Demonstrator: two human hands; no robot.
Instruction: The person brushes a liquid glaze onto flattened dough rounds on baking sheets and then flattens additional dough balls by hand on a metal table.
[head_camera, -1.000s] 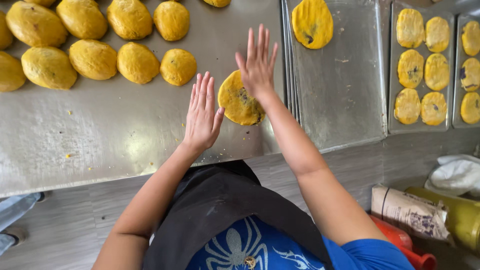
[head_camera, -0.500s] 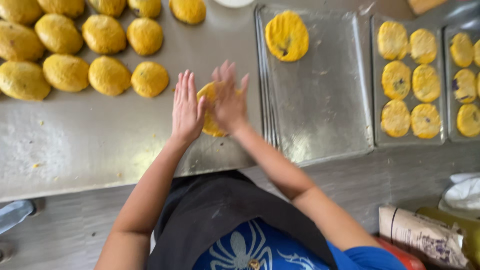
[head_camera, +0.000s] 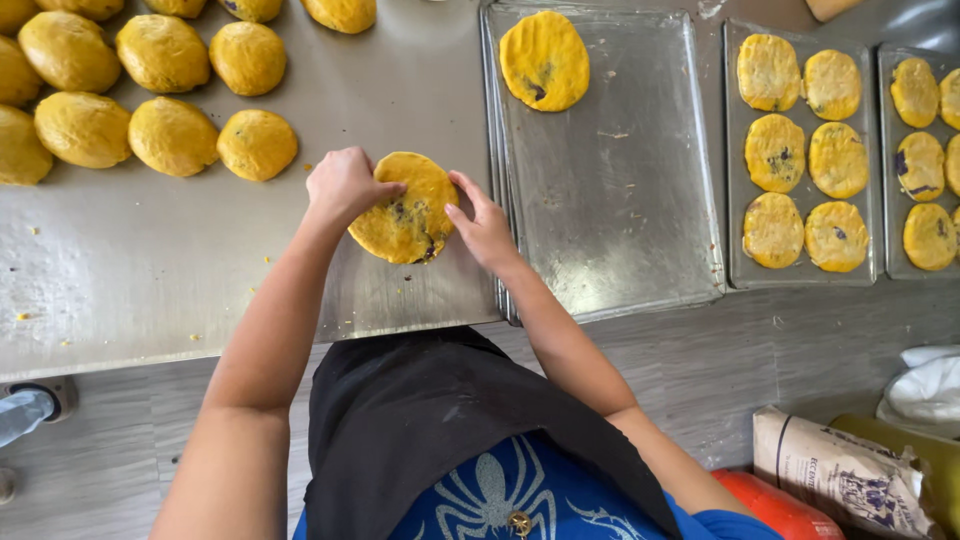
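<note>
A flat yellow dough disc (head_camera: 408, 210) with dark filling spots lies on the steel table (head_camera: 120, 280). My left hand (head_camera: 345, 185) curls over its left edge, fingers on the dough. Cupping the disc's right edge is my right hand (head_camera: 483, 228), fingers bent against it. Just to the right stands a steel baking tray (head_camera: 620, 240) with one flattened disc (head_camera: 545, 60) at its far end.
Several round yellow dough balls (head_camera: 170, 135) sit at the table's far left. Two trays (head_camera: 755, 275) at the right hold several flattened discs. On the floor at lower right are a paper sack (head_camera: 840, 470), a red container (head_camera: 770, 505) and a white bag (head_camera: 925, 385).
Both hands were raised with open palms, patting the dough between them. Now the disc lies on the table and both hands press in on its edges.
</note>
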